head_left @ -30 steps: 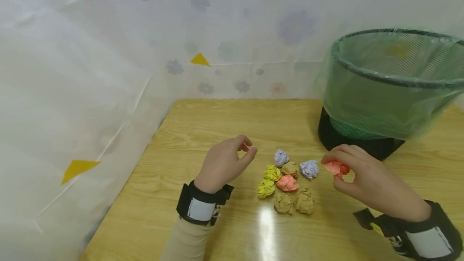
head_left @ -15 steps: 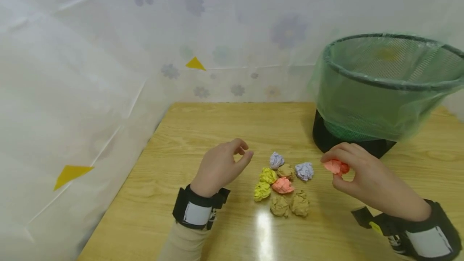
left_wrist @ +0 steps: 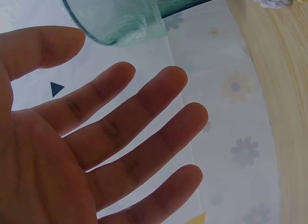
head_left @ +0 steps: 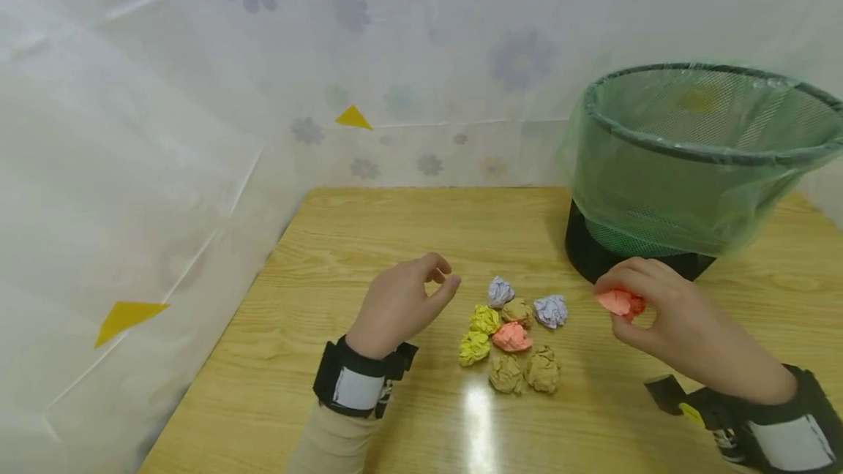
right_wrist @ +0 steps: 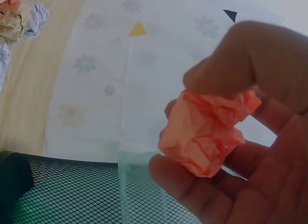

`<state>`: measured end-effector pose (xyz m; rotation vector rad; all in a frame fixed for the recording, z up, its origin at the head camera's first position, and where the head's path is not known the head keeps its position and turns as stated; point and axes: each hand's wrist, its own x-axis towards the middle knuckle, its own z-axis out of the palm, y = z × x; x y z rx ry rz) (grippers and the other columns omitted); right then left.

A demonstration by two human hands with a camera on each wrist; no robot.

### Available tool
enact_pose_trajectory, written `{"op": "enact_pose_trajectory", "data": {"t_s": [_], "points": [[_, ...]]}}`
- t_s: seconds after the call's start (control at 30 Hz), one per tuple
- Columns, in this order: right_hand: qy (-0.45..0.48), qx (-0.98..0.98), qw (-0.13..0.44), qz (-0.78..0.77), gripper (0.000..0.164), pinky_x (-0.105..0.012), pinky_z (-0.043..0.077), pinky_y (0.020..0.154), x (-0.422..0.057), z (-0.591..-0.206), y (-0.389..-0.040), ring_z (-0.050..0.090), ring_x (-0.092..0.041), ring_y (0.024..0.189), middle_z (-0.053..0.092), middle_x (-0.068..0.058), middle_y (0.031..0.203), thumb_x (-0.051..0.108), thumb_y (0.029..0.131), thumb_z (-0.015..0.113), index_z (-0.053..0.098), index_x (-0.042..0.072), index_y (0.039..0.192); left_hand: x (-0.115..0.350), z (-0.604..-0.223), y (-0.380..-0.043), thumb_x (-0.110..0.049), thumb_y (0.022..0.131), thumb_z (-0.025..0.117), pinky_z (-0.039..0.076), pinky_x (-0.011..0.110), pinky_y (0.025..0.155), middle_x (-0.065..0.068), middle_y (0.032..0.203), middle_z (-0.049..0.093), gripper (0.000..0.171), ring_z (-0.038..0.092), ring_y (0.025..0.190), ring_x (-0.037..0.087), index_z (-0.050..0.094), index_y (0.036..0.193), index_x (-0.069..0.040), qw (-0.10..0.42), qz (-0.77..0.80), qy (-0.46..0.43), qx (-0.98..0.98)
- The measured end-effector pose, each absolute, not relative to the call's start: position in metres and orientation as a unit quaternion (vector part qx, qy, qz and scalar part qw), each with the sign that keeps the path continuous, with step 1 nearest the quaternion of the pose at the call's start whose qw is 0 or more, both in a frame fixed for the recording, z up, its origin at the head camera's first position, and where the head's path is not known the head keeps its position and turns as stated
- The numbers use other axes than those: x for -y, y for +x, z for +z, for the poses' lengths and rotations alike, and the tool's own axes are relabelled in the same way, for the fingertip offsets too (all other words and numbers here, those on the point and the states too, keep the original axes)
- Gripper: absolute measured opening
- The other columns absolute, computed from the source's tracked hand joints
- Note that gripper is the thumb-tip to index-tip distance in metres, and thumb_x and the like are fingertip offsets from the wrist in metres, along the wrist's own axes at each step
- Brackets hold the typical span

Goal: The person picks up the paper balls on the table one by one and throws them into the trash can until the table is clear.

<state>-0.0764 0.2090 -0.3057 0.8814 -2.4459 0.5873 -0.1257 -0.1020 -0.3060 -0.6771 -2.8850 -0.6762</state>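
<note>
Coral ball (right_wrist: 199, 137) in right hand (head_left: 678, 328)

Right hand is pinching it near the bin (head_left: 593, 246). Left hand (head_left: 395, 304) is hovering well apart from it, free, fingers relaxed. Eight more balls (head_left: 512, 337) are lying on the table (head_left: 395, 222) between both hands.

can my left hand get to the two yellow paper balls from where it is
Probably yes: your left hand is empty, and nothing shows between it and the yellow paper balls. Your right hand, holding a coral ball, is off to the other side.
</note>
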Motion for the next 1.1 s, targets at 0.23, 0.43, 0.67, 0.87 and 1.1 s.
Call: {"op": "enact_pose_trajectory", "data": {"t_s": [0.23, 0.43, 0.67, 0.87, 1.1], "points": [[0.316, 0.892, 0.235, 0.223, 0.038, -0.015, 0.035, 0.066, -0.215, -0.305, -0.075, 0.04, -0.004, 0.079, 0.052, 0.009, 0.093, -0.001, 0.067, 0.068, 0.061, 0.019, 0.098, 0.103, -0.306, -0.125, -0.041, 0.094, 0.051, 0.038, 0.024, 0.043, 0.003, 0.096, 0.068, 0.033, 0.047, 0.048, 0.004, 0.063, 0.107, -0.013, 0.049, -0.226, -0.219, 0.948], [0.31, 0.891, 0.238, 0.232, 0.038, -0.014, 0.036, 0.067, -0.22, -0.304, -0.074, 0.042, -0.004, 0.081, 0.054, 0.008, 0.094, -0.003, 0.069, 0.069, 0.062, 0.019, 0.1, 0.103, -0.307, -0.125, -0.041, 0.094, 0.051, 0.038, 0.023, 0.043, 0.001, 0.095, 0.068, 0.032, 0.048, 0.048, 0.003, 0.063, 0.106, -0.014, 0.054, -0.22, -0.218, 0.949], [0.312, 0.882, 0.248, 0.252, 0.041, -0.012, 0.036, 0.068, -0.223, -0.302, -0.074, 0.043, -0.002, 0.082, 0.055, 0.006, 0.096, 0.05, 0.09, 0.039, 0.062, 0.018, 0.1, 0.103, -0.306, -0.125, -0.04, 0.093, 0.053, 0.037, 0.024, 0.042, 0.002, 0.095, 0.068, 0.031, 0.047, 0.047, 0.004, 0.064, 0.106, -0.014, 0.054, -0.222, -0.219, 0.949], [0.303, 0.887, 0.246, 0.247, 0.023, -0.012, 0.036, 0.067, -0.224, -0.299, -0.072, 0.042, -0.001, 0.081, 0.054, 0.007, 0.096, 0.036, 0.089, 0.058, 0.061, 0.018, 0.101, 0.103, -0.305, -0.125, -0.04, 0.093, 0.053, 0.037, 0.023, 0.042, 0.002, 0.095, 0.068, 0.031, 0.048, 0.048, 0.004, 0.064, 0.107, -0.013, 0.053, -0.222, -0.218, 0.949], [0.292, 0.893, 0.249, 0.236, 0.027, -0.011, 0.036, 0.068, -0.228, -0.296, -0.069, 0.043, 0.0, 0.082, 0.055, 0.006, 0.098, 0.038, 0.088, 0.06, 0.062, 0.016, 0.103, 0.102, -0.304, -0.124, -0.04, 0.093, 0.052, 0.037, 0.022, 0.042, 0.001, 0.094, 0.068, 0.032, 0.048, 0.049, 0.004, 0.064, 0.107, -0.014, 0.053, -0.215, -0.216, 0.951]]}}
